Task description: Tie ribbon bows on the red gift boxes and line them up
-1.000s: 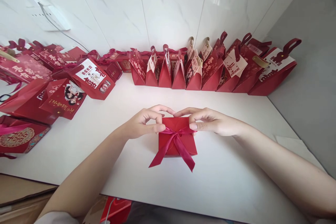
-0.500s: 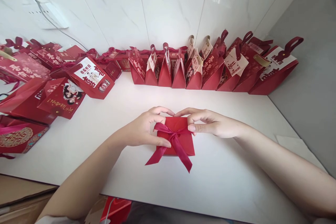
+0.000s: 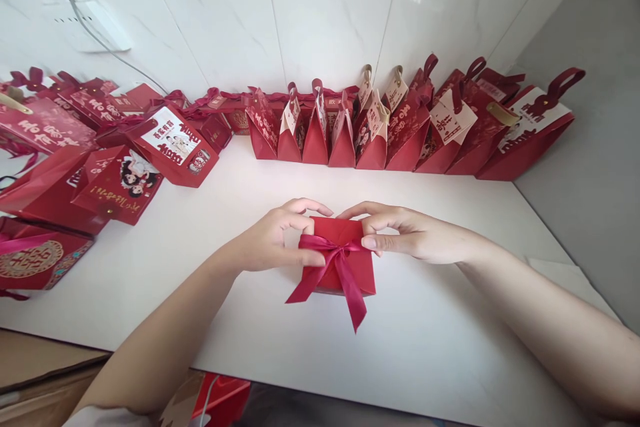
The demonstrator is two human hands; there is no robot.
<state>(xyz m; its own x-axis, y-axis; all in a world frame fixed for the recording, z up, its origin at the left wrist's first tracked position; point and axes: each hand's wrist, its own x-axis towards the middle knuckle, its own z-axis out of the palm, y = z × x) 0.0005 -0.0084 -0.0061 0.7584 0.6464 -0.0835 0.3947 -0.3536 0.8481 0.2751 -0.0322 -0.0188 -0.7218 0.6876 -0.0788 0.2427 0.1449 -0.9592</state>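
A small red box stands on the white table, with a magenta ribbon tied in a bow across its top and two tails hanging toward me. My left hand pinches the ribbon's left loop between thumb and index finger, its other fingers arched behind the box. At the box's right edge, my right hand has the right loop between thumb and fingertips. The far side of the box is hidden.
Along the wall runs a row of red gift boxes with strap handles. More red boxes are piled at the left. Cardboard and a red bag lie below the front edge.
The box has shifted slightly right and tilted a little. The ribbon's loops look pulled further outward, and the right tail hangs differently. Both hands have moved slightly, still on the ribbon.
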